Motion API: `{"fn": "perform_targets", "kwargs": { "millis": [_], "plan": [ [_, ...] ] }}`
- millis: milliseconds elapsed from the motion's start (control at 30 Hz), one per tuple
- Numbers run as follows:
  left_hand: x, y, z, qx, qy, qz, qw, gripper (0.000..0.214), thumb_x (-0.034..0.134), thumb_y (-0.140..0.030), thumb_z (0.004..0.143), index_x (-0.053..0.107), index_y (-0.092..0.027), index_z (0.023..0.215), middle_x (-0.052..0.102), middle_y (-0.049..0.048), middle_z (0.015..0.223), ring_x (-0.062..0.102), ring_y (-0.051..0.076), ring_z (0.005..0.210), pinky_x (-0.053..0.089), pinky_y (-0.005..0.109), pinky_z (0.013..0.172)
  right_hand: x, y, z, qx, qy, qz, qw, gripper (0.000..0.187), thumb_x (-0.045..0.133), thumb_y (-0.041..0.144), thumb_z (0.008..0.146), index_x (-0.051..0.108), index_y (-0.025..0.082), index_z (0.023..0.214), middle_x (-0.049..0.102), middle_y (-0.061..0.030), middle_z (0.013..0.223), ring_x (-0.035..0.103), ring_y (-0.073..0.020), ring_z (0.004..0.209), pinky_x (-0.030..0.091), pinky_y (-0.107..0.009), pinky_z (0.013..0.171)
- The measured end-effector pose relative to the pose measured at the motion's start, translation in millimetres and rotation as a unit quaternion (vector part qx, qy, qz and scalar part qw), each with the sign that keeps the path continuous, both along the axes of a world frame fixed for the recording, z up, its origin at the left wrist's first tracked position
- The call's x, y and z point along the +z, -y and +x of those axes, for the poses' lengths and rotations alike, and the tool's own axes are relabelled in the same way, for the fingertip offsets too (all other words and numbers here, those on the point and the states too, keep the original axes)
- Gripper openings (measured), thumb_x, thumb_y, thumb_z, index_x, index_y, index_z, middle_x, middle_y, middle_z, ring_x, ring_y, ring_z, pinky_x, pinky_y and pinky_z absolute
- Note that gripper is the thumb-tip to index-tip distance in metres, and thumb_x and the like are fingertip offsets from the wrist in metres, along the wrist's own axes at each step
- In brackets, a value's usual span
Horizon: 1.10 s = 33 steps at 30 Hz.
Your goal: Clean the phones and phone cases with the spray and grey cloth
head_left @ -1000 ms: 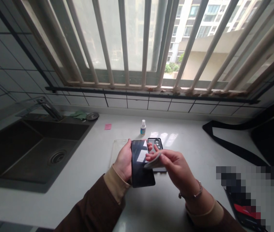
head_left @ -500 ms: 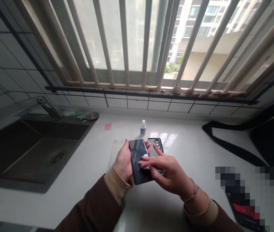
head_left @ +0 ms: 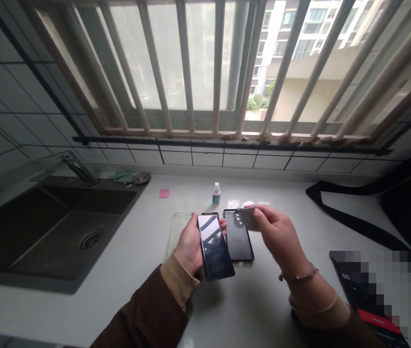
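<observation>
My left hand [head_left: 190, 241] grips a black phone [head_left: 215, 247] by its edges, screen up and tilted over the white counter [head_left: 136, 261]. My right hand [head_left: 280, 231] is lifted to the right of it, fingers pinched on a small grey wipe [head_left: 248, 217]. Between the hands a second dark phone [head_left: 239, 235] lies flat on the counter with its camera side up. A clear phone case [head_left: 179, 229] lies just left of my left hand. A small white dropper bottle [head_left: 216, 193] stands behind the phones.
A dark sink [head_left: 56, 227] with a tap [head_left: 77, 166] fills the left. A pink note [head_left: 164, 193] lies near it. A black bag with a strap [head_left: 354, 220] sits at right, a blurred box [head_left: 375, 285] at the near right. Barred window behind.
My right hand had pressed the wipe onto the held phone's screen; it has now lifted off and moved up and right with the wipe. The phone is tilted slightly more upright.
</observation>
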<state>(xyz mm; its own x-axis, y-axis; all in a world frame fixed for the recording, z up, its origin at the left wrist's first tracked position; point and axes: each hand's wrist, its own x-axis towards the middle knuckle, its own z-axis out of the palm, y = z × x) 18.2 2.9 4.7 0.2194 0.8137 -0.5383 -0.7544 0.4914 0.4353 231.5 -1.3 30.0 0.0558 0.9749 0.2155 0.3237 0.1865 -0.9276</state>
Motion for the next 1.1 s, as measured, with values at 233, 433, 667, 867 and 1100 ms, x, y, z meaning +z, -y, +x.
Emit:
{"fn": "perform_targets", "kwargs": {
  "millis": [233,433,667,867,1100],
  "plan": [
    [-3.2,2.7,4.9,-0.018,-0.023,-0.011,0.999,0.068,0.036,-0.060,0.107,0.069,-0.003,0.120,0.076,0.0271,0.113,0.079,0.030,0.093,0.063,0.044,0.089,-21.7,-83.9,22.3,-0.065,-0.026,-0.106,0.992,0.031,0.067,0.038,0.087,0.083,0.014,0.096,0.079,-0.0093,0.085,0.069,-0.0227,0.077,0.050,-0.029,0.064],
    [-0.6,4.2,7.4,-0.020,-0.004,-0.016,1.000,0.067,0.036,-0.060,0.106,0.069,-0.003,0.121,0.077,0.0267,0.111,0.079,0.029,0.092,0.063,0.043,0.087,-36.6,-133.7,-10.6,-0.062,-0.119,-0.188,0.973,0.033,0.061,0.034,0.099,0.073,0.012,0.121,0.077,-0.0105,0.103,0.071,-0.0195,0.082,0.056,-0.028,0.069],
    [-4.3,2.2,5.7,-0.026,0.003,-0.019,0.999,0.069,0.038,-0.062,0.106,0.068,-0.002,0.123,0.077,0.0266,0.108,0.079,0.029,0.089,0.064,0.042,0.086,-50.0,-154.0,-35.2,-0.011,-0.131,-0.284,0.950,0.038,0.068,0.037,0.102,0.063,0.018,0.135,0.065,-0.0110,0.135,0.068,-0.0261,0.114,0.060,-0.048,0.095],
    [-4.4,3.0,6.0,-0.027,0.009,-0.011,1.000,0.065,0.039,-0.061,0.106,0.068,-0.005,0.122,0.078,0.0258,0.109,0.079,0.029,0.092,0.063,0.043,0.089,-37.2,-144.8,-22.2,-0.001,-0.031,-0.286,0.958,0.028,0.070,0.036,0.099,0.072,0.013,0.115,0.073,-0.0136,0.118,0.072,-0.0271,0.102,0.061,-0.042,0.087],
    [5.9,5.6,6.6,-0.014,0.014,0.003,1.000,0.071,0.039,-0.065,0.104,0.069,-0.003,0.121,0.077,0.0266,0.111,0.078,0.030,0.094,0.063,0.044,0.090,0.9,-129.4,0.2,-0.053,0.101,-0.168,0.979,0.021,0.078,0.033,0.081,0.069,0.018,0.068,0.077,-0.0196,0.090,0.065,-0.0398,0.119,0.050,-0.038,0.092]
  ]
}}
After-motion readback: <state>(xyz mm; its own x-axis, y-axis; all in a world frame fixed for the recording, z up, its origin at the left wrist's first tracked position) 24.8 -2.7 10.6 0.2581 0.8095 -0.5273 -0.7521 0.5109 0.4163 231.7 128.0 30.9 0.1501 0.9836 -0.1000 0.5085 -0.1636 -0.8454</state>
